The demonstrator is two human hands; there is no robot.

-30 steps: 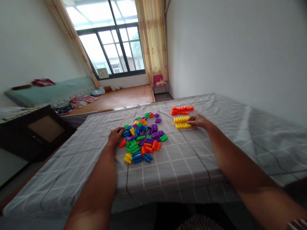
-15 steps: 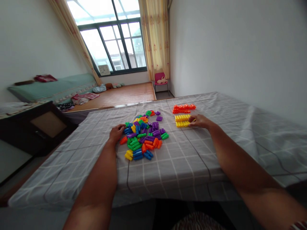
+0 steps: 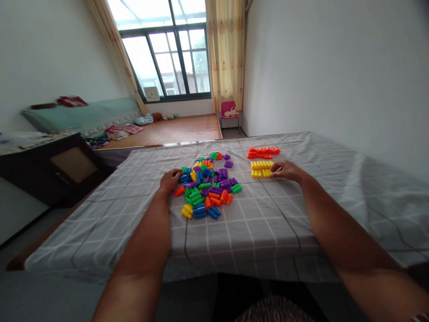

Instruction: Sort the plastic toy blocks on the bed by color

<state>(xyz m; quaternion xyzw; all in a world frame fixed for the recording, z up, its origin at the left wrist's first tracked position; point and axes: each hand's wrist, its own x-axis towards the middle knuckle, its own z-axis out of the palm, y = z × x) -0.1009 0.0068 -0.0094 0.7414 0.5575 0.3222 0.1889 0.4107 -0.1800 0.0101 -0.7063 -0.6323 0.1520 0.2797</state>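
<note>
Multicoloured plastic building blocks, shaped like joined tubes, lie in a loose pile (image 3: 209, 183) on the checked cloth. At the pile's left edge is my left hand (image 3: 170, 180), its fingers curled against the blue and green blocks; whether it holds one is hidden. To the right, yellow blocks (image 3: 262, 165) form two rows, one behind the other. My right hand (image 3: 284, 171) pinches a yellow block at the right end of the front row, its fingertips partly covering it. Behind the yellow rows stand rows of orange blocks (image 3: 264, 152), which neither hand touches.
A grey checked cloth (image 3: 254, 214) covers the table, whose near edge is in front of me. A white wall (image 3: 328, 67) runs along the right. Beyond are a low wooden platform (image 3: 187, 127), a pink chair (image 3: 229, 107) and a dark cabinet (image 3: 56, 165) at left.
The view has swung slightly left, so everything sits further right. Both hands stay at about the same spots. A small gap now shows in the front yellow row.
</note>
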